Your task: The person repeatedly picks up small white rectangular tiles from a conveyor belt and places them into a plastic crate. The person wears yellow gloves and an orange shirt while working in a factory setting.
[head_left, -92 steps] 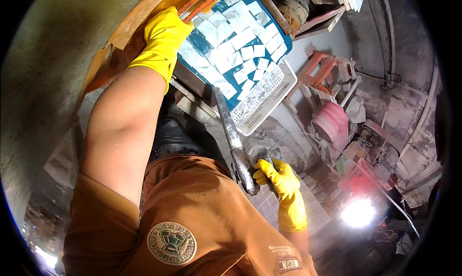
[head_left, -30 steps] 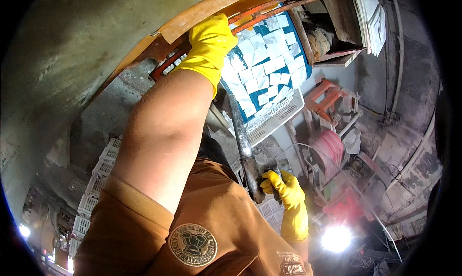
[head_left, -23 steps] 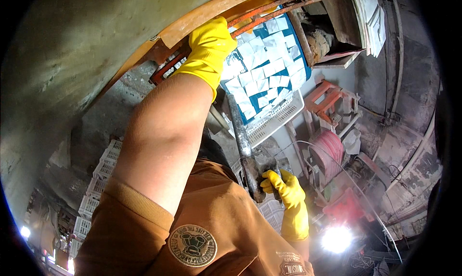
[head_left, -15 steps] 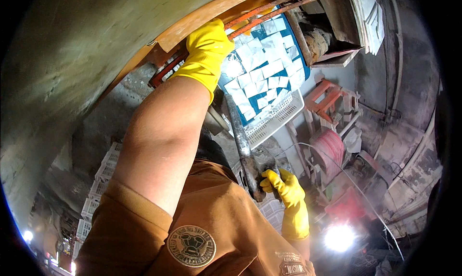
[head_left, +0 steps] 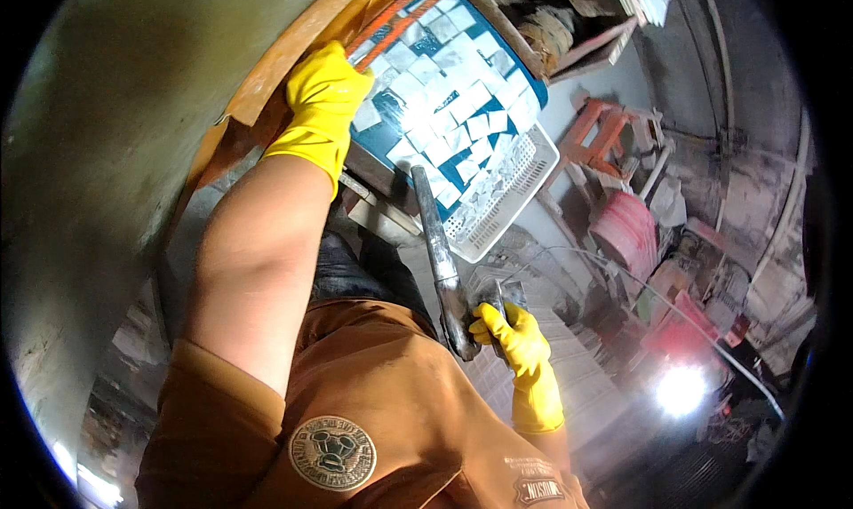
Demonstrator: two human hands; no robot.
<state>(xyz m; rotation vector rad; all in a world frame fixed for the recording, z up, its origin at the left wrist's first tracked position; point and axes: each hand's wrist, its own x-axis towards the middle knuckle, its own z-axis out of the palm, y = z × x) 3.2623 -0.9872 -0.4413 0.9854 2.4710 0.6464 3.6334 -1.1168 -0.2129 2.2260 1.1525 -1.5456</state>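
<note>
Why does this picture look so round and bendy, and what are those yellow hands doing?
The picture comes from a small wide camera worn on a person's head, looking down at their own arms. That kind of lens bends straight lines near the edge, so everything looks curved. The yellow things are rubber gloves. The left hand reaches up and rests on the edge of a blue tub full of small pale blocks. Beside the tub is a white plastic basket with holes, also holding blocks. The right hand grips the lower end of a long grey metal bar. The brown cloth at the bottom is the person's shirt.
</note>
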